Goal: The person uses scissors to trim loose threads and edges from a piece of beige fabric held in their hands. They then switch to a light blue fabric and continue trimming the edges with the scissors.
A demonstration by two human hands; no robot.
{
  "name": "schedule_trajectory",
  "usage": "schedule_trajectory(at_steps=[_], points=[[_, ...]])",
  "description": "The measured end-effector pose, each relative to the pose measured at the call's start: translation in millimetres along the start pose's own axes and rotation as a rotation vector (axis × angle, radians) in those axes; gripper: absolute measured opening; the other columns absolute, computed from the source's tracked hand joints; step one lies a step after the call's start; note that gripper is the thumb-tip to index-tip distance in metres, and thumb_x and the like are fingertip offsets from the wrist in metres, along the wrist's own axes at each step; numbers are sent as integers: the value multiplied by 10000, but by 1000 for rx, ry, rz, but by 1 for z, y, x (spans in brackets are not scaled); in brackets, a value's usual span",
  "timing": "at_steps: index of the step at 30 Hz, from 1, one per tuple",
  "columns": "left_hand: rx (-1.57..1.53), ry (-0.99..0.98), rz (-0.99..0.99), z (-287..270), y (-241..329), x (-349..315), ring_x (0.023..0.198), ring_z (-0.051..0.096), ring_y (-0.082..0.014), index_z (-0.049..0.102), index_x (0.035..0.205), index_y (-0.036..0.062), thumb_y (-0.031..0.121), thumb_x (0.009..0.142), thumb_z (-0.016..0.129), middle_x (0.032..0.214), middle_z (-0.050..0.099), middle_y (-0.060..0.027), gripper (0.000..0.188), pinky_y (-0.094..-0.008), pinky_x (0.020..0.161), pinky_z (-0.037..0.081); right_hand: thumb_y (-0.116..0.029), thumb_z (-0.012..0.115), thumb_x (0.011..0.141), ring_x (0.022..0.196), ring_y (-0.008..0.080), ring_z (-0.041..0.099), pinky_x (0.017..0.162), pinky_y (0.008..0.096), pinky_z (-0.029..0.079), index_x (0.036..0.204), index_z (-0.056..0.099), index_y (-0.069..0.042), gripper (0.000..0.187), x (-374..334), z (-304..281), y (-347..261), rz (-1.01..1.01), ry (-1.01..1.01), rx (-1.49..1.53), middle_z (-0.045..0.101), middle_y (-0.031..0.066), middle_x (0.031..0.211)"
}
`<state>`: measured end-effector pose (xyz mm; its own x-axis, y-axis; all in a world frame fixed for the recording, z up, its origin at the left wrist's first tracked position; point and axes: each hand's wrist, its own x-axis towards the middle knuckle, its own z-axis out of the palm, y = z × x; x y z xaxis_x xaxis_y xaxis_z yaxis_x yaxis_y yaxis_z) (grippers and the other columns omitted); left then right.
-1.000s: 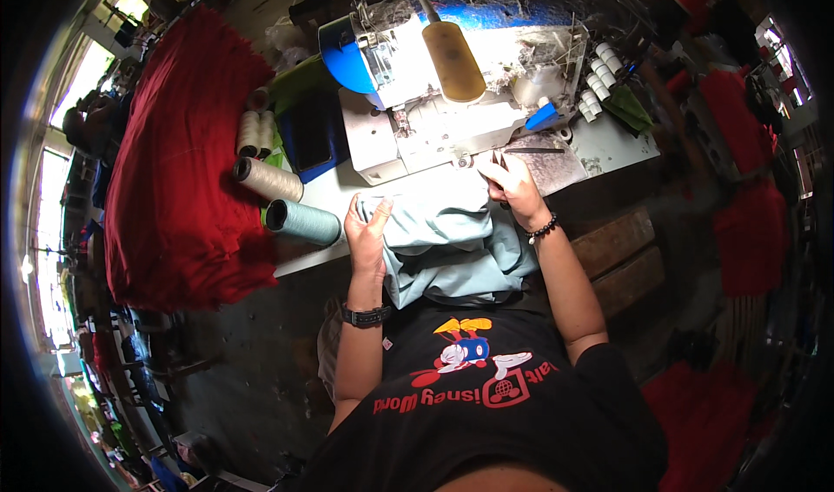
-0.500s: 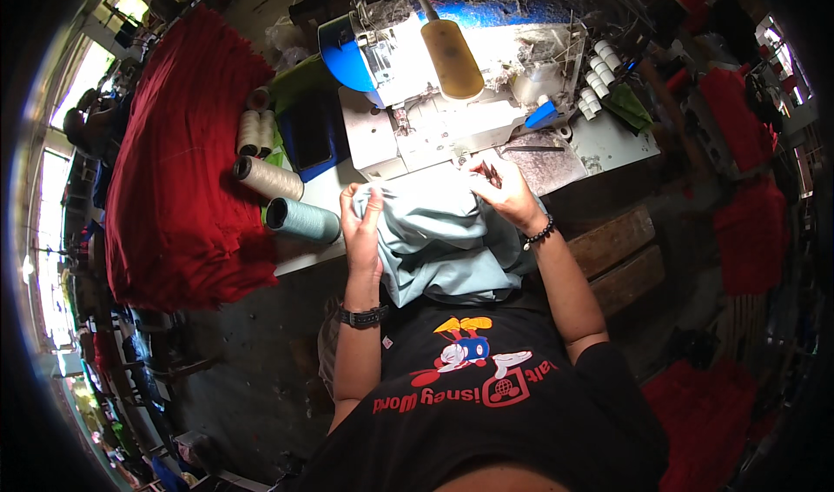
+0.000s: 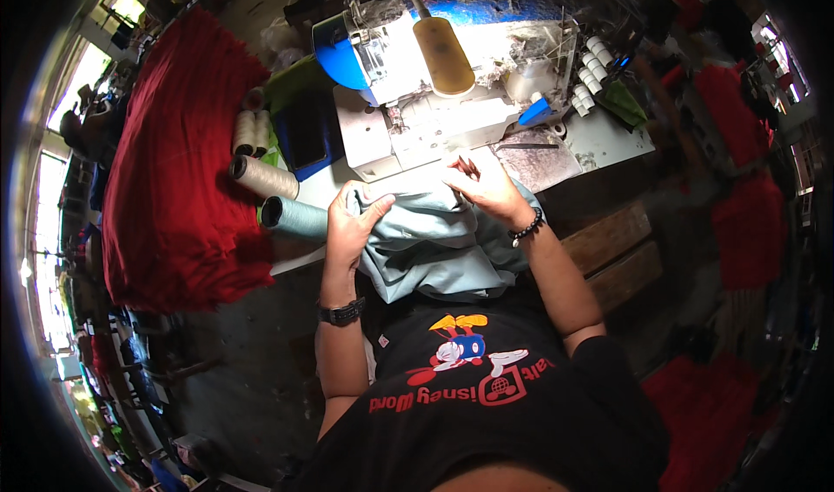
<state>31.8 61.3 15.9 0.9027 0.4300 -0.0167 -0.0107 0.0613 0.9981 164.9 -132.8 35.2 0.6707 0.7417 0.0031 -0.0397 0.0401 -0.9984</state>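
Note:
A bunched piece of pale blue-green fabric (image 3: 434,253) hangs between my hands and drapes down to my lap. My left hand (image 3: 350,218) grips its upper left edge, thumb on top. My right hand (image 3: 486,188) pinches the fabric's upper right edge, with the fingers bent. Just beyond both hands stands a white and blue sewing machine (image 3: 434,131), brightly lit. Its needle area lies a short way ahead of the fabric, and the glare washes out detail where the cloth meets the machine's front.
A yellowish lamp (image 3: 445,57) hangs over the machine. Left of my left hand lie a light blue thread cone (image 3: 300,220) and a cream thread cone (image 3: 265,176). Past them is a large red fabric pile (image 3: 178,179). Tweezers (image 3: 528,146) rest right of the machine; a wooden bench (image 3: 608,240) is below.
My left hand has shifted slightly left and turned, its thumb now lying across the fabric edge. The right hand has moved a little left. The whole view has shifted slightly.

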Motion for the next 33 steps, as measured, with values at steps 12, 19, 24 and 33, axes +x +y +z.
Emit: schedule_trajectory(at_steps=[12, 19, 24, 33], points=[[-362, -137, -191, 30, 4, -12, 848, 555, -70, 587, 1073, 44, 84, 853, 650, 912, 606, -11, 233, -214, 771, 451, -119, 615, 872, 703, 37, 478, 624, 209, 423, 911, 578, -8, 124, 3, 4, 3, 70, -19, 56, 558, -19, 768], [-191, -340, -51, 29, 82, -61, 661, 548, -74, 618, 819, 7, 194, 790, 700, 729, 614, -11, 206, -229, 605, 426, -250, 645, 871, 615, 23, 435, 527, 217, 358, 873, 607, -17, 235, -28, -26, -22, 174, -495, -92, 542, -43, 703], [-914, -1383, 475, 13, 144, -9, 621, 542, -160, 516, 739, 42, 250, 743, 693, 641, 538, -36, 273, -312, 527, 406, -201, 666, 845, 578, 33, 474, 509, 237, 381, 788, 639, 7, 217, -53, -57, -117, -172, -711, -274, 574, 14, 628], [-734, 61, -30, 0, 40, 2, 944, 598, -173, 607, 1039, 18, 71, 874, 603, 1019, 624, -80, 173, -325, 831, 487, -94, 585, 886, 610, 8, 383, 521, 217, 324, 723, 548, -13, 186, -38, -56, -78, -93, 28, -279, 470, -69, 642]])
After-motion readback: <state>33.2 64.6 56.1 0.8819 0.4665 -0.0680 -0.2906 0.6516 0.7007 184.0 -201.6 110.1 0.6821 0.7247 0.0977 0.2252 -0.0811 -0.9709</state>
